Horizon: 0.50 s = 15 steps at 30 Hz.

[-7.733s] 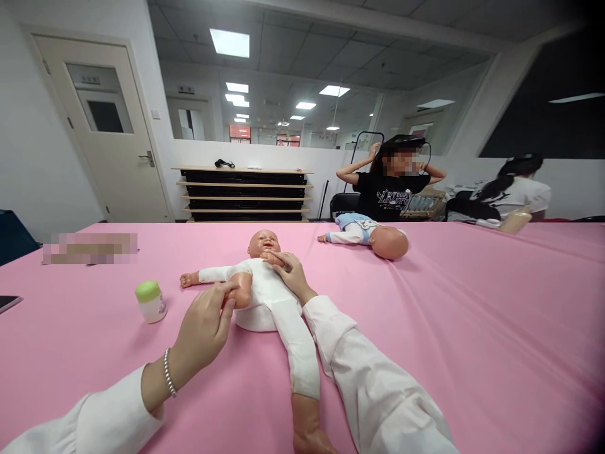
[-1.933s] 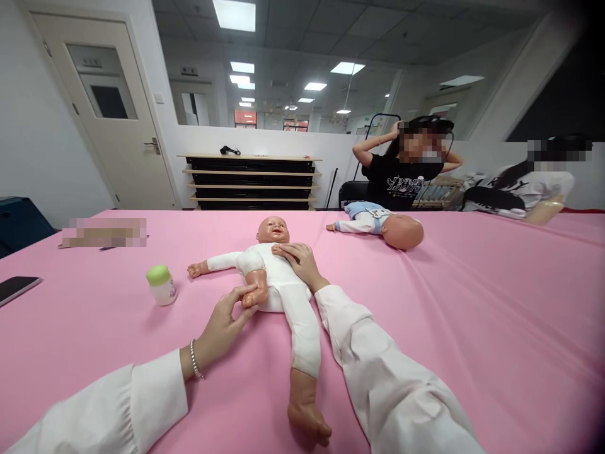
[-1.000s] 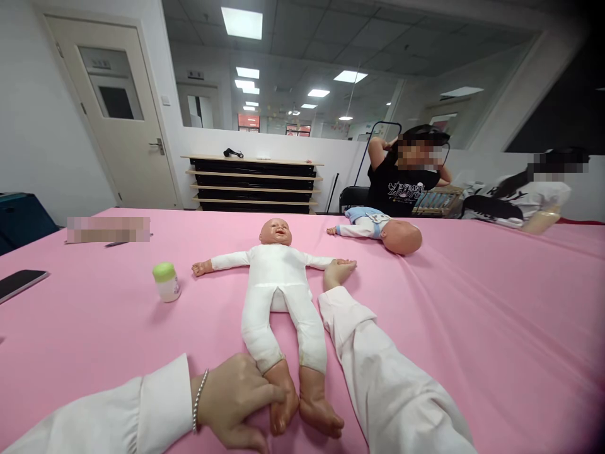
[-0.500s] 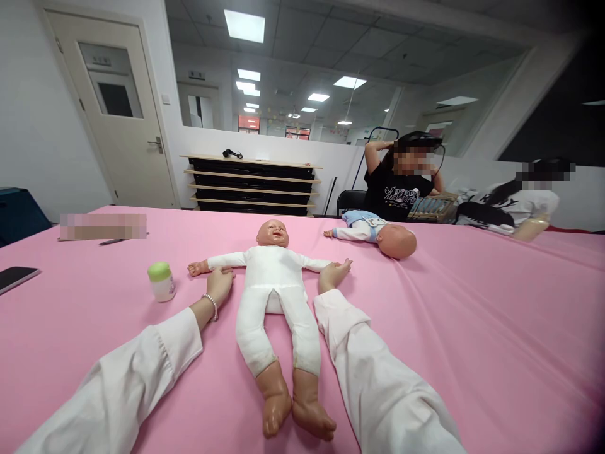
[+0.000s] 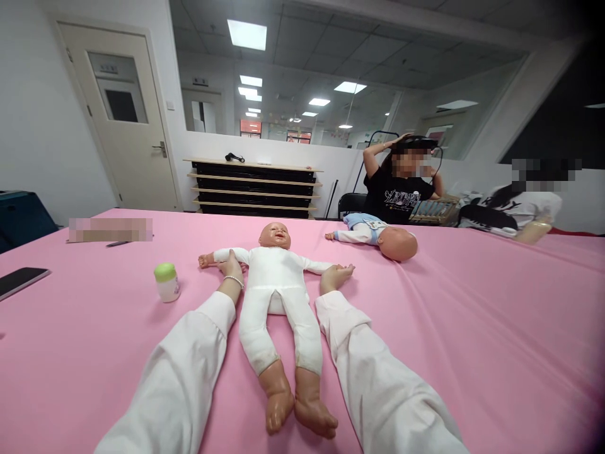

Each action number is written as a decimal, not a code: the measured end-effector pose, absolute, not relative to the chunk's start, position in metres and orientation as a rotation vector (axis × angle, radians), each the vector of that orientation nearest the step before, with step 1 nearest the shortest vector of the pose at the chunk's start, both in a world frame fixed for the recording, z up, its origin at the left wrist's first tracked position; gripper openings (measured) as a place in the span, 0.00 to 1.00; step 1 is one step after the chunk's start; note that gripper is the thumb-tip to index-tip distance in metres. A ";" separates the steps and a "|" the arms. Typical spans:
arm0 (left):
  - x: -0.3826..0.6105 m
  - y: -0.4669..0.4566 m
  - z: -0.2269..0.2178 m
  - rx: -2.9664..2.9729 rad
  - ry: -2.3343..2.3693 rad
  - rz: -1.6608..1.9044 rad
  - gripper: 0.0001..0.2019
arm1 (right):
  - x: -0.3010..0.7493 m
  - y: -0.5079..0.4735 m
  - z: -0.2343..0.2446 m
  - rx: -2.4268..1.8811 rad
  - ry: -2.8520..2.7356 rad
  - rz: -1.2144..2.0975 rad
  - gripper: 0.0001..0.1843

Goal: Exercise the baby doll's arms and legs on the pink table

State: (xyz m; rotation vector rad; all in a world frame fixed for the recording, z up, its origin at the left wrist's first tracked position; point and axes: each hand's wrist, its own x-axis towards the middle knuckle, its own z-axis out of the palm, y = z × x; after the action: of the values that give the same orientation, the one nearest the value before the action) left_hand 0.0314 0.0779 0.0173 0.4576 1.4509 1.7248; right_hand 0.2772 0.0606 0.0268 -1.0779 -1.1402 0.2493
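A baby doll (image 5: 276, 271) in a white bodysuit lies face up on the pink-covered table, arms spread and bare feet toward me. My left hand (image 5: 231, 270), with a beaded bracelet at the wrist, is closed around the doll's arm on the left, thumb on top and the other fingers partly hidden. On the other side, my right hand (image 5: 334, 277) is wrapped about the doll's other forearm near its hand; its fingers are only partly visible.
Left of the doll stands a green-lidded jar (image 5: 167, 282). A phone (image 5: 21, 281) lies at the far left, beyond it a blurred box-like item (image 5: 111, 229). A second doll (image 5: 378, 234) in blue and white lies at the back right. Two people (image 5: 401, 183) sit beyond the table.
My left hand has moved right and slightly up, from beside the doll's arm onto it. My right hand stays at the other arm. The view has shifted slightly.
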 end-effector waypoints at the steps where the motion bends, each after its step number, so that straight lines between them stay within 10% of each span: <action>1: 0.035 0.077 0.016 0.457 1.513 1.781 0.24 | 0.277 0.060 0.025 -1.104 -1.112 0.216 0.22; 15: 0.042 0.074 0.011 0.895 1.868 1.703 0.33 | 0.234 -0.117 0.098 -1.046 -2.274 -0.175 0.27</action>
State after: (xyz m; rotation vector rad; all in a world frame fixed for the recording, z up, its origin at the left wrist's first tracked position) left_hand 0.0422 0.0735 0.0113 0.8954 1.8676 1.7033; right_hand 0.2340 -0.1168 0.0976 -1.0461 -2.2743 -0.1746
